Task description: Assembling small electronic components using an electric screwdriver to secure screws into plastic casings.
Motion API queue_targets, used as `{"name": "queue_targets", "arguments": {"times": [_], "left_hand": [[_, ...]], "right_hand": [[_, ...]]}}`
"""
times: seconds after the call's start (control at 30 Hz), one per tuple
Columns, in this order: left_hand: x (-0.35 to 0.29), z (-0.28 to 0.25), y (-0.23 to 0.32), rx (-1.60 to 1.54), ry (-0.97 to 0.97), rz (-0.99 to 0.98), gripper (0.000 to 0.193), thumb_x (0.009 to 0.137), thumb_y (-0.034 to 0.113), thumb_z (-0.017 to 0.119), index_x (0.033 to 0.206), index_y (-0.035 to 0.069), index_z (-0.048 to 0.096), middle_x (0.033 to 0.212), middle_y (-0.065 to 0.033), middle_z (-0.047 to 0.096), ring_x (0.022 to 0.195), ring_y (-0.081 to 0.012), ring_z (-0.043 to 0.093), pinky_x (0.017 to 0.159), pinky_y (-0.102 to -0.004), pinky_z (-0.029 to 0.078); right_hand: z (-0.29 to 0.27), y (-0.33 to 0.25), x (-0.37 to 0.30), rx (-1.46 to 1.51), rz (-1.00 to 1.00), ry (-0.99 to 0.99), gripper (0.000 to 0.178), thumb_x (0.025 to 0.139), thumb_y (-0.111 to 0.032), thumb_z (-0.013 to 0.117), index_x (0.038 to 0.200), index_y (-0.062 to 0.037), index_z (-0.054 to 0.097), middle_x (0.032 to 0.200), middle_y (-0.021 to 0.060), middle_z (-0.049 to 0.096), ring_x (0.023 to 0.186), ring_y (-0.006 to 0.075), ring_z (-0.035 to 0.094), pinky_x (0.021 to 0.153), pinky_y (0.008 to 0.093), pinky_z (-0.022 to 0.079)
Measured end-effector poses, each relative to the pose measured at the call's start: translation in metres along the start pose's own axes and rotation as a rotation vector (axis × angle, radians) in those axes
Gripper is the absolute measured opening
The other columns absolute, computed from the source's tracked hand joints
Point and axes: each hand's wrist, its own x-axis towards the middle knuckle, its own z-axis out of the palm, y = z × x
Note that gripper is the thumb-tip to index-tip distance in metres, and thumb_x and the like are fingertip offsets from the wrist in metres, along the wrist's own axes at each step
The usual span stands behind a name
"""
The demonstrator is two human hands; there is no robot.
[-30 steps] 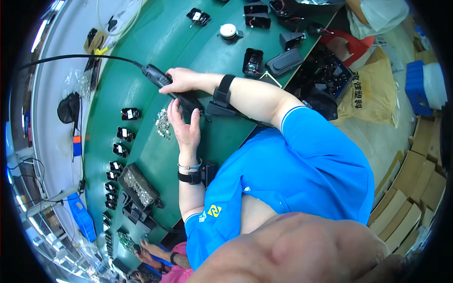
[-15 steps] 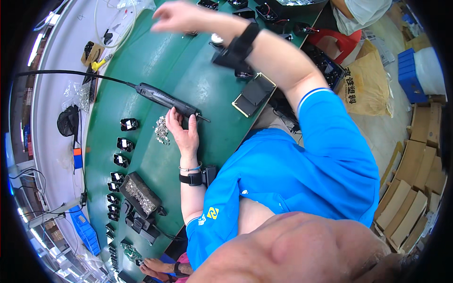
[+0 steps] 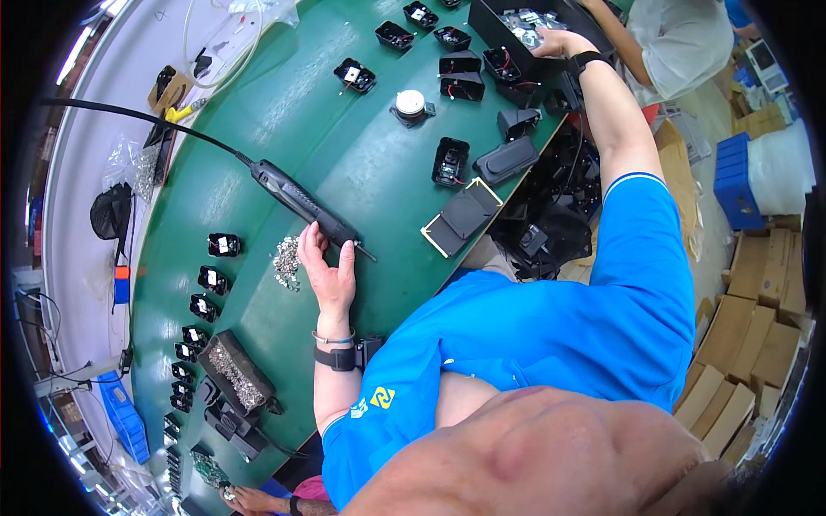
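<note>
My left hand (image 3: 325,277) lies on the green table, fingers stretched out and thumb apart. Its fingertips touch the lower end of a black electric screwdriver (image 3: 288,193), which lies slanted with a cable at its far end. Beside this hand is a small pile of shiny metal parts (image 3: 286,263). At the far right, my right hand (image 3: 564,43) reaches over the rim of a black box (image 3: 495,30) to flat silvery metal pieces (image 3: 521,27). Its visible fingers look apart; their tips are partly hidden among the pieces.
Small black housings (image 3: 354,76) with wires stand around the far table, with more in a row at left. A white-topped round part (image 3: 410,104) and a black tray (image 3: 228,370) of metal bits sit on the table. Another person's hand (image 3: 245,499) holds a green circuit board (image 3: 206,469).
My right hand has swung from above the far table, rightward to the black box. My left hand stays by the screwdriver. The view has shifted slightly, showing more of the far right.
</note>
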Motion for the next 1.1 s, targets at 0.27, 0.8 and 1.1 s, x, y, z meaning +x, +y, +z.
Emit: {"name": "queue_targets", "arguments": {"times": [0.27,0.8,1.1], "left_hand": [[0.001,0.0,-0.001,-0.012,0.003,-0.016,0.057,0.082,0.011,0.065,0.13,0.002,0.036,0.126,-0.0102,0.036,0.108,-0.0197,0.048,0.094,-0.0333,0.041],[0.004,-0.002,0.006,0.019,-0.01,0.018,0.054,0.081,0.013,0.066,0.129,0.004,0.041,0.125,-0.0118,0.038,0.108,-0.0206,0.047,0.093,-0.033,0.041],[0.005,-0.002,0.006,0.024,-0.009,0.027,0.054,0.081,0.013,0.066,0.128,0.003,0.041,0.125,-0.0121,0.039,0.108,-0.021,0.047,0.093,-0.0329,0.041]], "right_hand": [[0.009,-0.044,-0.008,-0.348,0.215,0.055,0.065,0.076,-0.019,0.055,0.136,-0.0217,0.032,0.127,0.0262,0.044,0.115,0.0449,0.046,0.089,0.0492,0.043],[0.011,-0.017,0.001,-0.394,-0.024,0.065,0.036,0.084,-0.012,0.042,0.119,-0.0112,0.047,0.119,0.0305,0.048,0.11,0.0464,0.047,0.094,0.0491,0.039],[0.012,-0.029,0.007,-0.465,0.043,0.031,0.034,0.088,-0.016,0.037,0.115,-0.0088,0.056,0.121,0.0268,0.05,0.111,0.0405,0.05,0.092,0.0449,0.041]]}}
